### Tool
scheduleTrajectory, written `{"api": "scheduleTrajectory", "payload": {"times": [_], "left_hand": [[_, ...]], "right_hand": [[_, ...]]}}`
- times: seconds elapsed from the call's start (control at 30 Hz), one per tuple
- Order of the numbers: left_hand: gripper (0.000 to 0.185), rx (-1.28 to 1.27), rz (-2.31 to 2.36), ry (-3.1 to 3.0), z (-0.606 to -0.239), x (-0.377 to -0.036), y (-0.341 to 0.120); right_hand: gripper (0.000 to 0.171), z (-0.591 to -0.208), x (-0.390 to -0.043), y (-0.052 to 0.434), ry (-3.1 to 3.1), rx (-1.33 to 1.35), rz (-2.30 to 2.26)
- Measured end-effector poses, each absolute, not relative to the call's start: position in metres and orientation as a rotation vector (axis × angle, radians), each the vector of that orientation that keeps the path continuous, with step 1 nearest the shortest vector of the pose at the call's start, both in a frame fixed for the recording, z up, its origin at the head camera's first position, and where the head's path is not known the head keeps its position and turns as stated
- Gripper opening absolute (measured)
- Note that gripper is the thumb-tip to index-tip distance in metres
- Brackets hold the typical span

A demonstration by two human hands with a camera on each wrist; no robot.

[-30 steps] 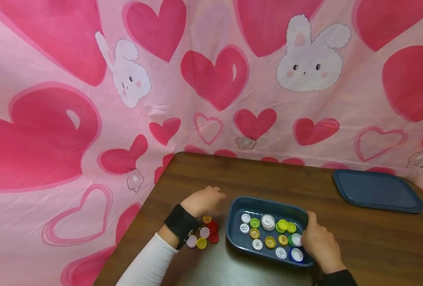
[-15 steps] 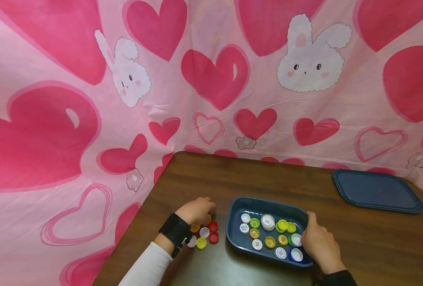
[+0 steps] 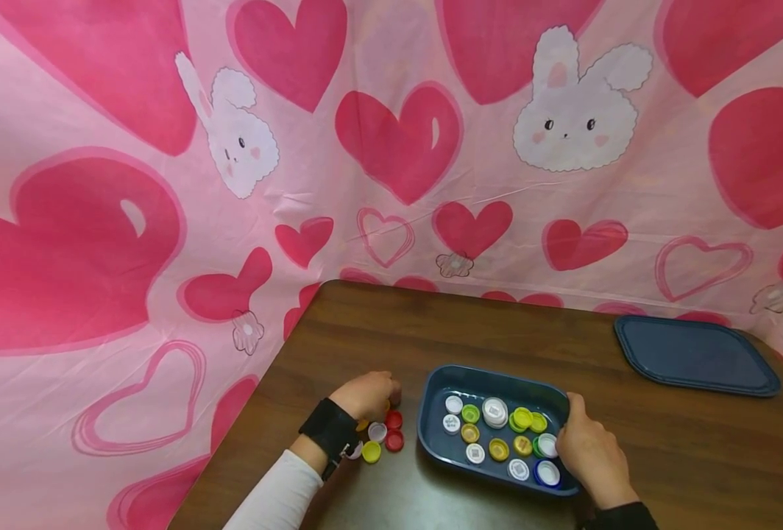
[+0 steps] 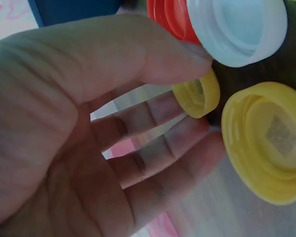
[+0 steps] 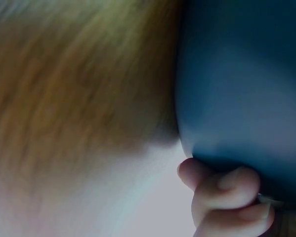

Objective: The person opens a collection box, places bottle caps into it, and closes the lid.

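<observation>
My left hand (image 3: 365, 397) reaches over a small group of bottle caps left of the blue box (image 3: 477, 377). In the left wrist view a small yellow bottle cap (image 4: 211, 96) sits between the thumb tip and the fingertips, pinched on its edge. Close by lie a larger yellow cap (image 4: 269, 143), a white cap (image 4: 241, 29) and a red cap (image 4: 170, 19). My right hand (image 3: 593, 453) grips the box's right end, thumb up at the rim and fingers curled around the outer wall (image 5: 236, 98). White, green, yellow and blue-edged caps lie spread inside the box.
A dark blue lid (image 3: 696, 353) lies flat at the back right of the wooden table (image 3: 458, 324). Red caps (image 3: 394, 441) and a bright yellow cap (image 3: 371, 452) are among those between the left wrist and the box. A pink heart-print cloth (image 3: 398, 243) hangs behind the table.
My left hand has come down and slightly toward me onto the loose caps, and its fingers have closed on a yellow one. The right hand and the box stay where they were.
</observation>
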State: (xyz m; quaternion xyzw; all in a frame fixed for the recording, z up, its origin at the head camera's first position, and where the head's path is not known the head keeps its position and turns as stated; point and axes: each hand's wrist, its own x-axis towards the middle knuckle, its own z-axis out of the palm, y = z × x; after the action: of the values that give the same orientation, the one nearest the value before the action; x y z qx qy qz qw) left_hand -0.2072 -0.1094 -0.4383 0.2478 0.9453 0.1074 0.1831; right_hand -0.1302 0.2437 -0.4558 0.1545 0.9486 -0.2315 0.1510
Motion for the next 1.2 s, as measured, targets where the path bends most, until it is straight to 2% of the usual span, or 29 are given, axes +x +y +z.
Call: {"api": "scheduleTrajectory", "payload": {"times": [0.37, 0.63, 0.9, 1.2], "left_hand": [[0.022, 0.758, 0.254, 2.693, -0.439, -0.215, -0.106], [0.021, 0.829, 0.247, 2.738, -0.420, -0.215, -0.099], [0.025, 0.962, 0.248, 2.705, -0.391, -0.199, -0.065], [0.024, 1.140, 0.061, 2.670, -0.385, -0.185, -0.032]], "right_hand": [[0.061, -0.454, -0.130, 0.243, 2.717, 0.433, -0.666], [0.060, -0.454, -0.131, 0.243, 2.711, 0.441, -0.657], [0.060, -0.454, -0.130, 0.243, 2.715, 0.435, -0.656], [0.061, -0.456, -0.130, 0.244, 2.724, 0.434, -0.653]]}}
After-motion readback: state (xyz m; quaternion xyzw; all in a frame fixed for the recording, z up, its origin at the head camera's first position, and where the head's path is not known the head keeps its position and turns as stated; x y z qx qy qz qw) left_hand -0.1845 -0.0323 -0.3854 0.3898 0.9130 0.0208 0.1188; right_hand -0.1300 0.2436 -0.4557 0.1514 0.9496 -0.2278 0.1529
